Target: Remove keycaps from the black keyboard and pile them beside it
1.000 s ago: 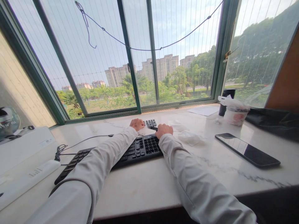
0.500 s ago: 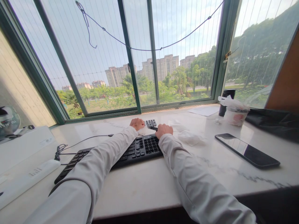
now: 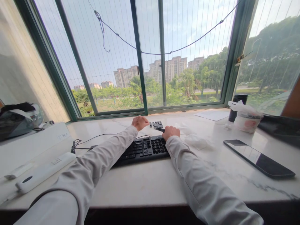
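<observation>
A black keyboard lies on the counter under my forearms, its left part hidden by my left sleeve. At its right end, the number-pad squares look like bare sockets. Behind the keyboard, several loose dark keycaps lie in rows. My left hand is closed just left of these keycaps; whether anything is pinched in it is hidden. My right hand is closed around a slim black pen-like tool, above the keyboard's upper right corner. The tool points left, its tip close to the front keycaps.
Crumpled white tissue lies right of my right hand. Farther right are a phone, a bagged tub and a black cylinder. A white power strip, a white box and a helmet occupy the left.
The view has turned left, so everything appears farther right. My left hand has drawn slightly left, away from the keycaps. My right hand stays closed on the black tool.
</observation>
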{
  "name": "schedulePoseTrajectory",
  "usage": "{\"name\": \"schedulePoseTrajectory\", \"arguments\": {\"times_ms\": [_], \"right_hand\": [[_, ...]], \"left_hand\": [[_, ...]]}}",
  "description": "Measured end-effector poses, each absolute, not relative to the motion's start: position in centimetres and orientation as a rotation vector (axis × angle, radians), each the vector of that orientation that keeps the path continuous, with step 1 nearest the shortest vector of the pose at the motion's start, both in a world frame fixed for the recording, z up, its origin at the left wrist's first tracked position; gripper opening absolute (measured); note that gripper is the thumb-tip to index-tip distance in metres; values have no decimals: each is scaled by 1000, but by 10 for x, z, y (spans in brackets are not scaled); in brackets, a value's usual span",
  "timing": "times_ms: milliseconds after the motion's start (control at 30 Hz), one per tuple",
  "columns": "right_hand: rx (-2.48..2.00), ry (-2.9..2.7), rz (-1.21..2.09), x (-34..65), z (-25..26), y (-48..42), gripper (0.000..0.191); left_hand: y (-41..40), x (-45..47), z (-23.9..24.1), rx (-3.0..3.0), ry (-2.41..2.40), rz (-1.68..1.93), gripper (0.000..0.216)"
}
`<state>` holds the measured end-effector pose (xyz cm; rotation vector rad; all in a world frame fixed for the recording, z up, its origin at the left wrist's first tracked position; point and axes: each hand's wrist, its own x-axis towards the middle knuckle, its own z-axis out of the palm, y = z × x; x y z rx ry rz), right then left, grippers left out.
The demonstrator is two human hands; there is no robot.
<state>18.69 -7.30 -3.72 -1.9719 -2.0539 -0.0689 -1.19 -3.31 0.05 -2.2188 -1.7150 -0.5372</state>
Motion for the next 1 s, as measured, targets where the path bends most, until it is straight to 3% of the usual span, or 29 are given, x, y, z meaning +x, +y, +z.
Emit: {"name": "schedulePoseTrajectory", "arguments": {"times_ms": [367, 733, 1000], "right_hand": [[-2000, -2008, -140, 188, -33, -82, 32], [-1815, -1868, -134, 185, -24, -88, 52], [-1565, -1760, -42, 176, -29, -88, 45]], "left_hand": [[-151, -26, -3, -2180, -1909, -571, 30], [-153, -35, -33, -2434, -1800, -693, 27], [-153, -37, -36, -2450, -1745, -648, 32]]}}
